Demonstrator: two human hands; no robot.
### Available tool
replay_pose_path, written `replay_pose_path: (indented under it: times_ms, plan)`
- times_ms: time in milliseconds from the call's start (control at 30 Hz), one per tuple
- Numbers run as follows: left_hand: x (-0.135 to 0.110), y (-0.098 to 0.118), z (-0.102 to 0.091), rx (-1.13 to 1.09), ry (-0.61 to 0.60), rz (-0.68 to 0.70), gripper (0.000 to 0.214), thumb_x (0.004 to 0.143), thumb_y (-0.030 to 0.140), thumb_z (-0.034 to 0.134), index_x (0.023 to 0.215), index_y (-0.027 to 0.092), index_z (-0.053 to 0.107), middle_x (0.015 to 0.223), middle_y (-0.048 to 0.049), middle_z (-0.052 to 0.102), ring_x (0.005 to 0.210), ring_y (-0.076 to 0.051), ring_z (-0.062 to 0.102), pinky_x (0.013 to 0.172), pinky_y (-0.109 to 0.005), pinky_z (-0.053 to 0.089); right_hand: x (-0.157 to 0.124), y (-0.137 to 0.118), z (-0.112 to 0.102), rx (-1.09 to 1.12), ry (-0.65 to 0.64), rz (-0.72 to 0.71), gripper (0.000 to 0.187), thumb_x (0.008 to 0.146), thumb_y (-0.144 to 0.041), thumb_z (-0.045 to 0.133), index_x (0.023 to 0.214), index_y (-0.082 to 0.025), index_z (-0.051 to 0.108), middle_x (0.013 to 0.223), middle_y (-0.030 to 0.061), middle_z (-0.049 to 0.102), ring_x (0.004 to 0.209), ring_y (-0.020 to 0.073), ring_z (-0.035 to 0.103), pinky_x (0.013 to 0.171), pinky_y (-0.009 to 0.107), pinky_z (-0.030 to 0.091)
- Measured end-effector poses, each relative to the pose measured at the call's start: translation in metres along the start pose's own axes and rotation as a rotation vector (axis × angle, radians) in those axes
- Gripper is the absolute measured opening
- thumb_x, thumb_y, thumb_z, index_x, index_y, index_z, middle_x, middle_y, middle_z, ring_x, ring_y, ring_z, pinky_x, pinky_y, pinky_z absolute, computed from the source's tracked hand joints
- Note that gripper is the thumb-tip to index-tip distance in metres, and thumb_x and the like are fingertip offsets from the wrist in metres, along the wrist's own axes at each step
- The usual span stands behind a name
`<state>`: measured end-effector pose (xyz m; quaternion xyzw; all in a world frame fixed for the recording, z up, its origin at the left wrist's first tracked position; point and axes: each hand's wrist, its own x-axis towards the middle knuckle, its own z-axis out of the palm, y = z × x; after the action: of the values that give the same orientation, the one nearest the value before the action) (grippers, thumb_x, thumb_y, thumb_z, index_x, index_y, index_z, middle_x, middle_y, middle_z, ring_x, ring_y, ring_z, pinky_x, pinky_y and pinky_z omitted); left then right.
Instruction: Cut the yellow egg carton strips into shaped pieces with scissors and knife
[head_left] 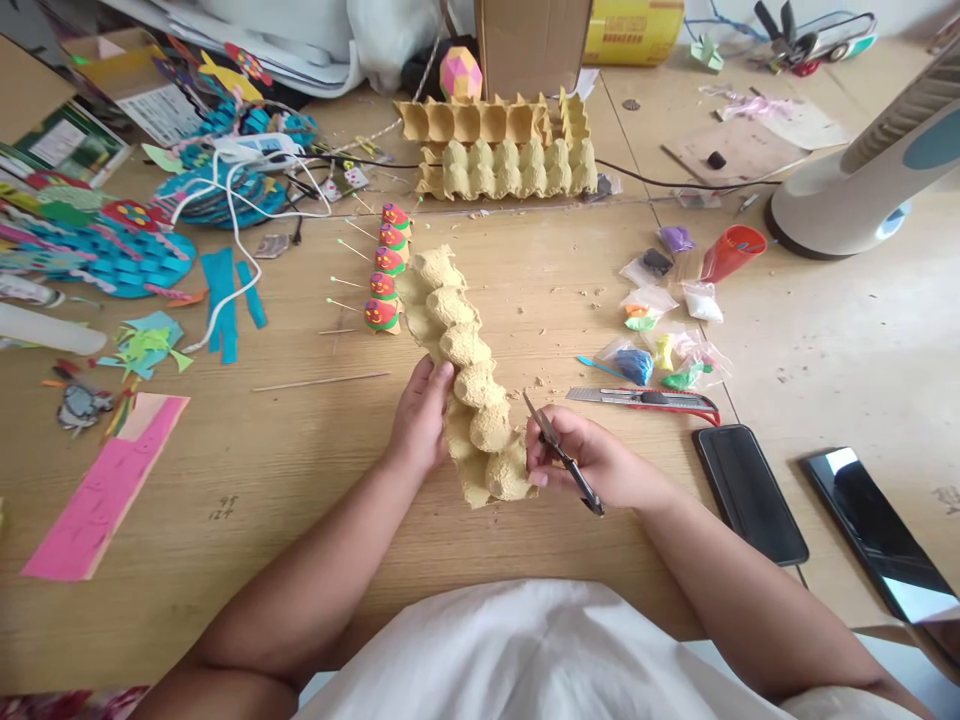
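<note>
A long strip of egg-carton cups (459,345) lies lengthwise on the wooden table (300,470), running away from me. My left hand (421,415) grips the strip's left edge near its close end. My right hand (589,460) rests against the nearest cup and holds a thin craft knife (559,452), blade pointing up and away. Beside the strip's far end stands a row of several small painted cups (384,280) with pins sticking out to the left.
Whole egg cartons (499,150) are stacked at the back. A red-handled utility knife (649,400), bags of coloured clay (660,345), an orange cup (731,252) and two phones (750,493) lie right. A fan base (840,205) sits far right. Paper crafts (112,250) crowd the left.
</note>
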<state>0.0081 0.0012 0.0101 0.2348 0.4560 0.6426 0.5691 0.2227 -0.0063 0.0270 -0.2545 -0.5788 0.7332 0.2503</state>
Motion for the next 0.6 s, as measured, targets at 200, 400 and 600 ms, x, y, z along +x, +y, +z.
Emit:
replay_pose_path:
  times_ms: [200,400,600]
  plan:
    - [0.000,-0.003,-0.003,0.025,-0.076,-0.014,0.030,0.085,0.042,0.073,0.109,0.027,0.064,0.111,-0.0019,0.073,0.109,-0.024,0.066,0.088,-0.034,0.055,0.000,0.001,0.004,-0.016,0.059,0.082,0.038,0.078,-0.034,0.082,0.098,-0.023,0.052,0.083,-0.0042,0.052,0.071,0.0105,0.050,0.064,0.024,0.043]
    - [0.000,-0.006,-0.009,0.038,-0.163,-0.040,0.039,0.087,0.046,0.071,0.118,0.025,0.064,0.114,-0.0046,0.072,0.109,-0.024,0.066,0.091,-0.036,0.053,0.004,0.007,-0.006,-0.169,0.314,0.046,0.044,0.080,-0.034,0.079,0.107,-0.025,0.045,0.083,-0.0047,0.054,0.070,0.0108,0.048,0.065,0.025,0.041]
    - [0.000,-0.012,-0.022,0.132,-0.218,-0.083,0.040,0.087,0.049,0.070,0.117,0.024,0.064,0.092,-0.0004,0.071,0.071,-0.014,0.065,0.066,-0.025,0.050,0.006,0.007,-0.004,-0.126,0.358,0.059,0.047,0.078,-0.038,0.078,0.109,-0.025,0.045,0.081,-0.0050,0.053,0.070,0.0114,0.050,0.063,0.025,0.042]
